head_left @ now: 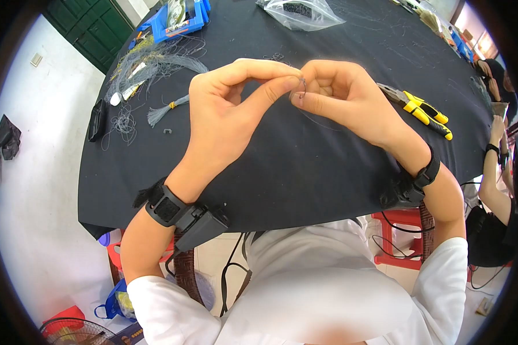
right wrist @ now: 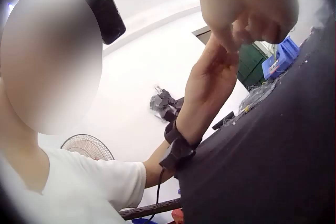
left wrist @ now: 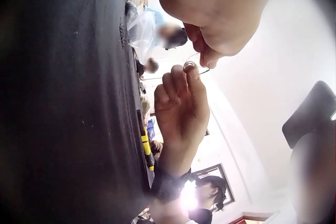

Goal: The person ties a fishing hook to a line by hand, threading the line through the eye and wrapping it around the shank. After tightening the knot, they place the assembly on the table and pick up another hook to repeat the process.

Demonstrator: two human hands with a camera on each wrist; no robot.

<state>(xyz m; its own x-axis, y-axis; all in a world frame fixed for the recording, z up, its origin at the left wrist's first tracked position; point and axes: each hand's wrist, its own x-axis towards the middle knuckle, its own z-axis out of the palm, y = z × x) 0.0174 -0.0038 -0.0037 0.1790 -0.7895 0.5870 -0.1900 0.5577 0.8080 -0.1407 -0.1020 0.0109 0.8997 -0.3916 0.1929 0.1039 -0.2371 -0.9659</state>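
Note:
Thumb and forefinger of my left hand (head_left: 223,109) pinch a small dark fish hook (head_left: 304,86) above the table in the head view. My right hand (head_left: 348,95) meets it there, thumb and curled forefinger holding thin fishing line (head_left: 322,123) beside the hook. The line trails down below the fingertips. Seen from the left wrist, a small shiny loop (left wrist: 189,65) sits at the tips of the right hand. In the right wrist view the fingers hide the hook.
Yellow-and-black pliers (head_left: 423,112) lie right of the right hand. A tied line bundle (head_left: 168,111), tangled line (head_left: 149,66) and a black case (head_left: 96,121) lie at left. Behind are a blue tray (head_left: 181,29) and a clear plastic bag (head_left: 302,14) on the black-covered table (head_left: 270,190).

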